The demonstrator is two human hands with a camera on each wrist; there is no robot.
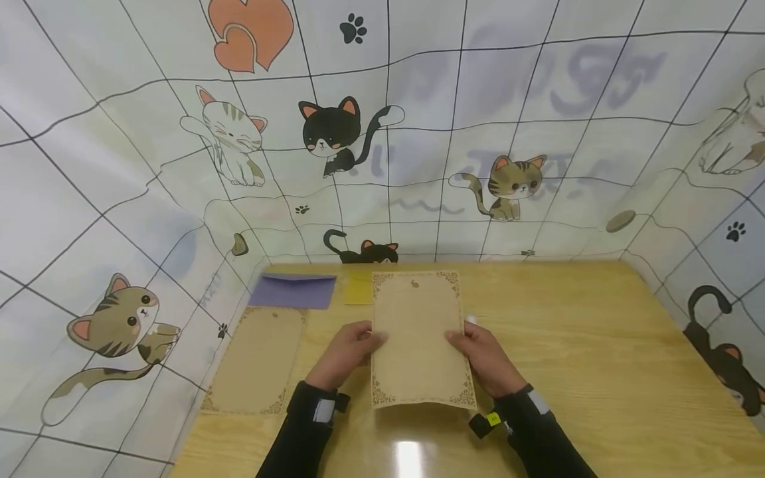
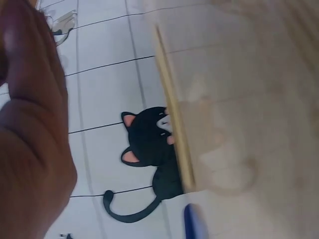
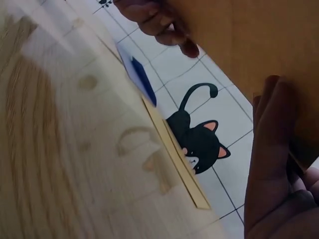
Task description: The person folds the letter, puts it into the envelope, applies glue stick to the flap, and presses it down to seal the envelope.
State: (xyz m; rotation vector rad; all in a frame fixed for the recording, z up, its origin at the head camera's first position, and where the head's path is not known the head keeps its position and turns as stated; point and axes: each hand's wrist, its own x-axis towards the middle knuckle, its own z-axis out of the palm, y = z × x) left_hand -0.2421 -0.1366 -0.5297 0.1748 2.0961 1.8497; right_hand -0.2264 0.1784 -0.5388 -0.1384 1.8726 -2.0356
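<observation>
A tan sheet of letter paper (image 1: 417, 345) with brown corner ornaments and a small rabbit-like mark near its top is held up over the table. My left hand (image 1: 348, 355) pinches its left edge, thumb in front and fingers behind. On the opposite edge my right hand (image 1: 489, 358) pinches it the same way. The sheet's lower edge bows slightly. From the right wrist, the back of the paper (image 3: 239, 45) shows dark between both hands. In the left wrist view my left hand (image 2: 37, 129) fills the left side, and the paper is out of sight.
A matching tan sheet (image 1: 257, 358) lies flat at the table's left. Behind it is a purple envelope (image 1: 295, 293), flap raised. A yellow envelope-like piece (image 1: 356, 289) is partly covered by the held sheet. Cat-printed cloth (image 1: 418, 159) surrounds the wooden table (image 1: 574, 345) at back and sides.
</observation>
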